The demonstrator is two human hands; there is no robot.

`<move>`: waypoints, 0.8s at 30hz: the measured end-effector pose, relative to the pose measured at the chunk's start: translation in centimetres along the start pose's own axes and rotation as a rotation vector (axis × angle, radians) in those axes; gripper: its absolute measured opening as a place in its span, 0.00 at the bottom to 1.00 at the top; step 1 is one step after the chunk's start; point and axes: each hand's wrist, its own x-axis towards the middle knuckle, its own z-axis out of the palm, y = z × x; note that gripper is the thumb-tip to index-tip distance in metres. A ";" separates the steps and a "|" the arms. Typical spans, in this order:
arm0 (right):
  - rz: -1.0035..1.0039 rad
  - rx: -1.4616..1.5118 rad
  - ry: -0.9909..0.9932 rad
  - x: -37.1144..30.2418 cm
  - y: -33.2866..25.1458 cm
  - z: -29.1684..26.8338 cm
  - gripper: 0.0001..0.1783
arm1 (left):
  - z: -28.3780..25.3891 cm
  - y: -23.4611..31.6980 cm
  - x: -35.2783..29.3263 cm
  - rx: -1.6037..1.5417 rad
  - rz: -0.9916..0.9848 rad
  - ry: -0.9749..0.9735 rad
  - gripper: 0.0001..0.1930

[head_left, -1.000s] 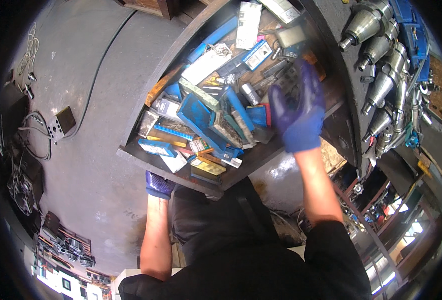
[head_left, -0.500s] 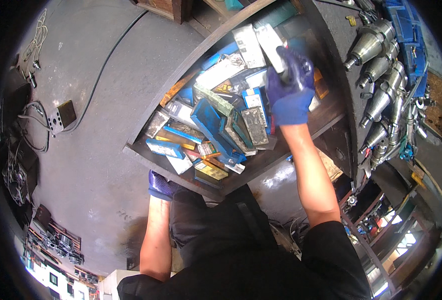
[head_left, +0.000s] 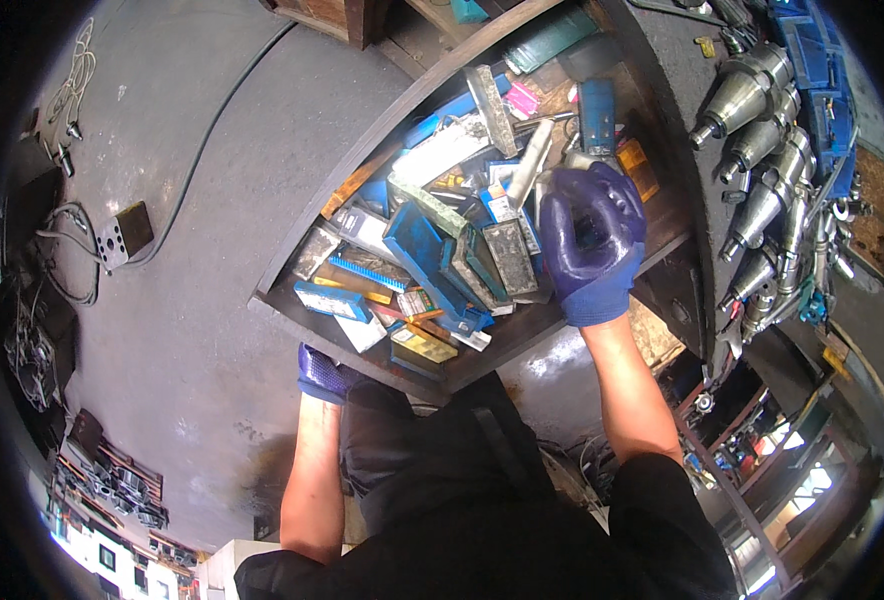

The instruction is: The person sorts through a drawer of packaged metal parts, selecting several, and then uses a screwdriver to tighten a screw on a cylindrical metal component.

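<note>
Widest of all, the grey concrete floor (head_left: 182, 250) fills the left of the view, with a black cable (head_left: 224, 110) curving across it. Up against it sits the dark drawer (head_left: 292, 310), open and crammed with small tool boxes and inserts. To the right, a rack of steel tool holders (head_left: 762, 170), cone-shaped and shiny, runs down the dark panel.

Inside the drawer, a big blue plastic case (head_left: 424, 255) lies tilted in the middle, with a grey flat box (head_left: 512, 257) just beside it. A long grey bar (head_left: 492, 97) lies near the back, a silver cylinder (head_left: 529, 163) beside it, and a yellow box (head_left: 424, 345) sits by the front edge.

Now the hands, both in purple gloves. The right hand (head_left: 592, 235) is over the right side of the drawer, fingers curled in a narrow grip, touching the pile beside the grey flat box; whether it actually holds anything, I cannot tell. The left hand (head_left: 322, 375) is low at the drawer's front edge, mostly hidden beneath it, so its grip cannot be told either.
</note>
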 end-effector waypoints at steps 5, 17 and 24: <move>0.073 -0.088 0.117 -0.5 1.2 0.7 0.18 | -1.2 -0.3 0.0 0.246 0.061 0.062 0.25; -0.209 -0.090 -0.258 -2.0 -4.1 3.2 0.22 | 4.0 0.4 0.4 2.443 0.431 -0.049 0.22; -0.071 -0.398 -0.381 -0.8 -1.9 3.9 0.17 | -1.2 0.5 -0.1 1.650 0.261 0.001 0.22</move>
